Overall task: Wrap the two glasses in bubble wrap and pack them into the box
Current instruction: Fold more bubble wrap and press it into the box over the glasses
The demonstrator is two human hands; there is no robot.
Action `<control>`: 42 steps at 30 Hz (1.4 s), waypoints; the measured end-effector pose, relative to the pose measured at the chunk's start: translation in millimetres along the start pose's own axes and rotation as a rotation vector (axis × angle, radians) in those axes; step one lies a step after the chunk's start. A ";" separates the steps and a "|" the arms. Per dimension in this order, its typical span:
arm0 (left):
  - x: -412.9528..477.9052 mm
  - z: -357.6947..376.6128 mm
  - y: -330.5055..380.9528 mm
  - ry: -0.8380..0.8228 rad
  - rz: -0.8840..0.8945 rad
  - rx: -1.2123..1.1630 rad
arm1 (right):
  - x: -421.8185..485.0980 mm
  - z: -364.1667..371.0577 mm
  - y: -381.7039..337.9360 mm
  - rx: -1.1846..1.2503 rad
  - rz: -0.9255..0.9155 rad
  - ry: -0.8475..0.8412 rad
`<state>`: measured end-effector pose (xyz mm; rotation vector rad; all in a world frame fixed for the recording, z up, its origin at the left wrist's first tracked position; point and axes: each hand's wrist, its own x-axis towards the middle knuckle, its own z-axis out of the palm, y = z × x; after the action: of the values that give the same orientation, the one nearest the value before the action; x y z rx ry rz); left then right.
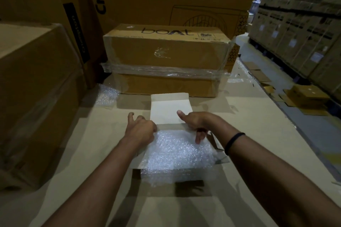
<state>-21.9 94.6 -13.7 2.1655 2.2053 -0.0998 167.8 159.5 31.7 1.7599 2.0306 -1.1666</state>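
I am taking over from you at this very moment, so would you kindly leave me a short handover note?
Left hand: at the far-left corner of the box; I cannot tell whether it grips.
Right hand: thumb on the open lid, fingers pressing down on the bubble wrap.
The box sits on the cardboard surface, lid folded back, bubble wrap filling it and spilling over the near edge.
Done: wrap is in the box. No glass shows, so I cannot confirm both are inside.
Left: check for both glasses, tuck in the wrap, close the lid.

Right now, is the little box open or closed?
Open. Its white lid is folded back, and bubble wrap shows inside the box.
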 end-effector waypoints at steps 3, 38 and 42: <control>1.1 2.4 4.8 -0.017 -0.019 0.010 | 8.9 6.8 3.8 0.044 0.015 -0.009; -27.8 11.0 5.0 -0.011 0.059 0.161 | 5.6 16.6 53.3 -0.934 -0.282 0.118; -33.3 8.3 -4.6 -0.128 0.132 0.141 | -10.0 1.7 58.7 -0.720 -0.368 0.167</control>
<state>-25.9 60.7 -19.2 2.2977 2.0386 -0.3874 223.2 149.4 12.1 1.1840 2.5026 -0.2599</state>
